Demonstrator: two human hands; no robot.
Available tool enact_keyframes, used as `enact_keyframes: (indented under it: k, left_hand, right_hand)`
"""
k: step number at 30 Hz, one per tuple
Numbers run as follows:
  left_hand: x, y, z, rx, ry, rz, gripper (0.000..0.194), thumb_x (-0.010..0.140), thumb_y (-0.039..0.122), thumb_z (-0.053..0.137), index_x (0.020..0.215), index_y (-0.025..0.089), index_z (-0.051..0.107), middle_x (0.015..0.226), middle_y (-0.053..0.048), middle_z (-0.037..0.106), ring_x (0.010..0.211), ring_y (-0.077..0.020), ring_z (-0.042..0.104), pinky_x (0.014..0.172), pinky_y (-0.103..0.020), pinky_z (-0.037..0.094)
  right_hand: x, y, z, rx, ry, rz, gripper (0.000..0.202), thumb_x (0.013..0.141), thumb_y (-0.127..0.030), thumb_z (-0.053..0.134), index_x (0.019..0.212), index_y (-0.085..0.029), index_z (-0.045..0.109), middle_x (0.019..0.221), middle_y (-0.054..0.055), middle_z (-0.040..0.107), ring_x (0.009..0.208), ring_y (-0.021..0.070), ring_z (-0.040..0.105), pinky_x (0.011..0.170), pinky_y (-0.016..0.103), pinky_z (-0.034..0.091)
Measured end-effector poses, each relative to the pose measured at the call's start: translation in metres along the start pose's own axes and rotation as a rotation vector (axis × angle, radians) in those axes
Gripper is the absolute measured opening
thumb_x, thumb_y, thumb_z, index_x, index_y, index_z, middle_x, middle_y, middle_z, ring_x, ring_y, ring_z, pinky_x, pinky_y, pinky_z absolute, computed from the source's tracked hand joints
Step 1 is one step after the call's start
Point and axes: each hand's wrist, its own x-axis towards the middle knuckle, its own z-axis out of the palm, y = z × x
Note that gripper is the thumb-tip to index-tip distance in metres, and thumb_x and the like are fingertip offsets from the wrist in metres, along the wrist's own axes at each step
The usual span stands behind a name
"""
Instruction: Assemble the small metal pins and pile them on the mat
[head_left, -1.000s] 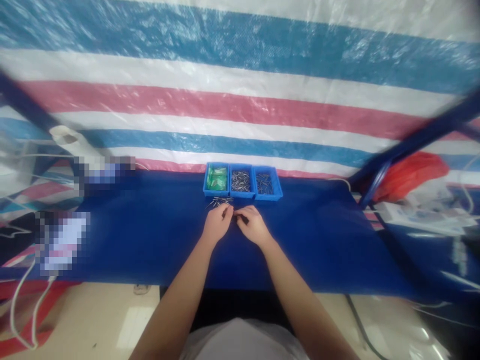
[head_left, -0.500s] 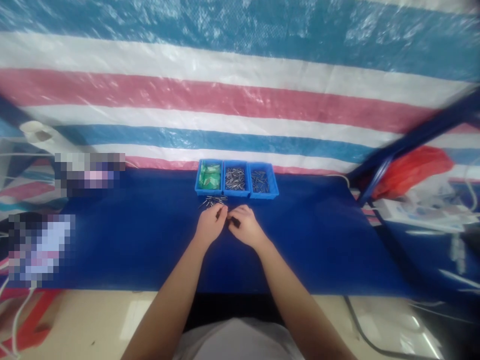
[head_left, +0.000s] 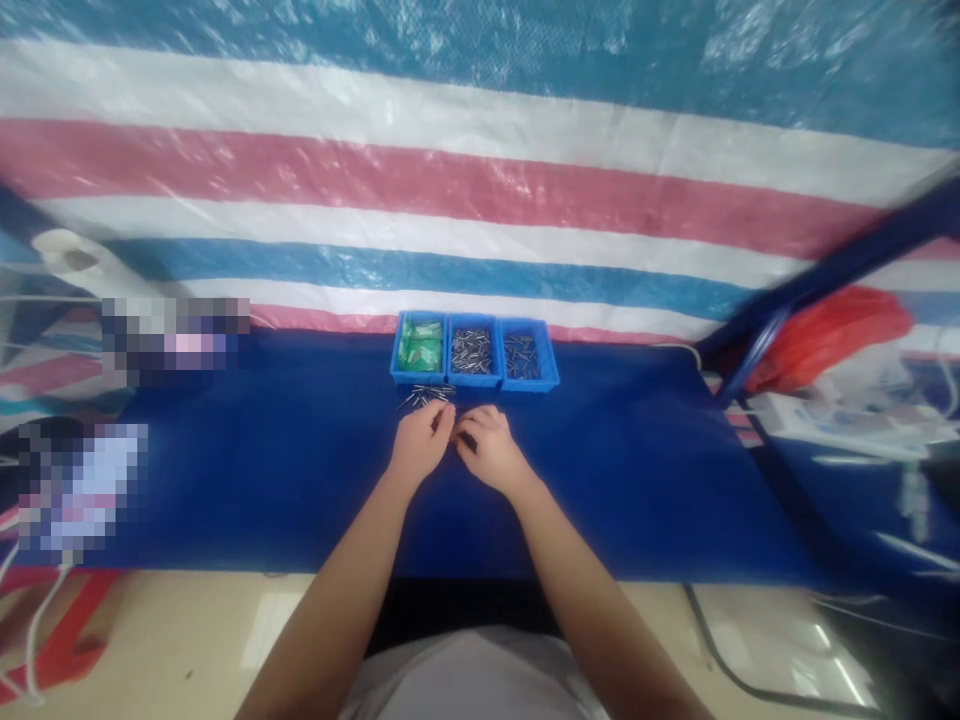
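Observation:
My left hand [head_left: 421, 440] and my right hand [head_left: 489, 446] meet fingertip to fingertip over the blue table [head_left: 300, 460]. Both are closed in a pinch, and whatever sits between the fingers is too small or hidden to make out. Just beyond my left hand lies a loose pile of thin metal pins [head_left: 426, 396]. Behind it three blue bins stand side by side: the left bin [head_left: 420, 378] holds green plastic packets [head_left: 420, 345], the middle bin [head_left: 474, 381] many shiny metal pins [head_left: 471, 350], and the right bin [head_left: 551, 372] fewer, darker pins [head_left: 520, 357].
Striped plastic sheeting [head_left: 450, 180] hangs behind the table. At the right are a dark blue frame post [head_left: 765, 345], a red plastic bag [head_left: 840, 335] and a white power strip [head_left: 817, 425]. A white roll [head_left: 82, 262] and blurred-out items stand at the left.
The whole view has shifted slightly, with the scene a little higher in the picture. Both hands keep nearly the same pose, fingertips together in front of the bins.

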Motion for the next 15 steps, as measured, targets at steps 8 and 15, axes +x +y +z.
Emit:
enact_keyframes:
  k: [8, 15]
  left_hand:
    - [-0.0015, 0.0002, 0.0007, -0.151, 0.069, 0.006, 0.025, 0.097, 0.040, 0.051, 0.093, 0.022, 0.067, 0.083, -0.002, 0.072, 0.074, -0.0147, 0.067, 0.071, -0.027, 0.051]
    - [-0.0003, -0.0019, 0.0035, -0.199, 0.022, 0.028, 0.016, 0.091, 0.030, 0.060, 0.103, 0.023, 0.068, 0.096, -0.003, 0.075, 0.080, -0.0151, 0.071, 0.073, -0.028, 0.055]
  right_hand:
    - [0.0022, 0.0002, -0.0002, 0.109, 0.087, 0.064, 0.014, 0.098, -0.017, 0.053, 0.096, -0.023, 0.066, 0.098, 0.007, 0.072, 0.100, 0.0265, 0.060, 0.092, 0.045, 0.046]
    - [0.0049, -0.0025, -0.0009, 0.425, 0.314, 0.220, 0.013, 0.095, -0.031, 0.061, 0.096, -0.023, 0.072, 0.098, 0.006, 0.075, 0.090, 0.0227, 0.070, 0.082, 0.038, 0.058]
